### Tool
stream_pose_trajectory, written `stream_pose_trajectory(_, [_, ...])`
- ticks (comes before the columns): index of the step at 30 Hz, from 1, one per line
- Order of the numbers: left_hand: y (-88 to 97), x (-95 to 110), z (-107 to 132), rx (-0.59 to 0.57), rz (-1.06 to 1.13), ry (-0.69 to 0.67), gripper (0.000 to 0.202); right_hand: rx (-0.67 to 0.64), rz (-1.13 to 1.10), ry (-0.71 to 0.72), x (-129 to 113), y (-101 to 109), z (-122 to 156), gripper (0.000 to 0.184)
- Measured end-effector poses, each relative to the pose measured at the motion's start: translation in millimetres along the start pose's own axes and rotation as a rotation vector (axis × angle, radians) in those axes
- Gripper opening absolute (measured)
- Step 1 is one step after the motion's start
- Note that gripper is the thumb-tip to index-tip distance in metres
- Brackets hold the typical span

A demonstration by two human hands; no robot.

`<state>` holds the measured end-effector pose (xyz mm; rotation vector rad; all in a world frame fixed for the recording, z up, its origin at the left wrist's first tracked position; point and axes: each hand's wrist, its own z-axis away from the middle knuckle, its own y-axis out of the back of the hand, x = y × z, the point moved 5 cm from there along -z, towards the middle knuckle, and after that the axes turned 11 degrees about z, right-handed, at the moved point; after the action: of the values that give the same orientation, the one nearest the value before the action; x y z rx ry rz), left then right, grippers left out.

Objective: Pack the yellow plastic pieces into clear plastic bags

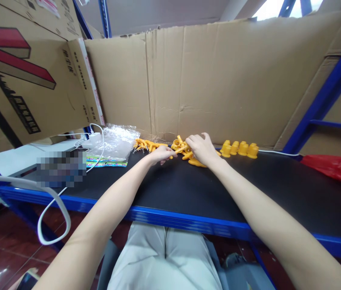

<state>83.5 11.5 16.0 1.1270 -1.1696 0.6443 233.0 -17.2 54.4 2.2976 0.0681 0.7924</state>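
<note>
Left hand (161, 154) pinches a yellow part (177, 150) at the tabletop's (188, 193) back edge, right hand (202, 149) covers the pile (196, 162), grip indiscernible; a careless sweep could topple the neighbouring caps (239, 148).

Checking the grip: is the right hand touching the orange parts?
Touching. Head view: the right hand lies curled on the orange parts, with no gap showing.

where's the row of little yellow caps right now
In the head view, the row of yellow caps stands at the back of the black worktop, against the cardboard wall, just right of the right hand.
</note>
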Motion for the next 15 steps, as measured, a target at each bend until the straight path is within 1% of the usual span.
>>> stream_pose_trajectory(2, [3.3, 0, 1, 0.019, -0.025, -0.003, 0.015, 0.009, -0.011, -0.07, 12, -6, 1, 0.025])
stream_pose_trajectory(4, [7.9, -1, 1, 0.05, -0.04, -0.008, 0.014, 0.024, -0.048, -0.196, 32, -15, 5, 0.021])
stream_pose_trajectory(6, [13.3, -3, -1, 0.098, -0.038, -0.021, 0.014, 0.055, -0.097, -0.378, 61, -25, 14, 0.021])
stream_pose_trajectory(9, [21.0, -7, -5, 0.182, -0.034, -0.055, 0.018, 0.068, -0.13, -0.701, 107, -42, 40, 0.025])
stream_pose_trajectory(12, [25.7, -11, -9, 0.237, -0.03, -0.074, 0.023, 0.015, -0.137, -1.015, 142, -59, 76, 0.028])
stream_pose_trajectory(15, [27.4, -15, -12, 0.251, -0.025, -0.07, 0.025, -0.124, -0.202, -1.209, 159, -81, 108, 0.028])
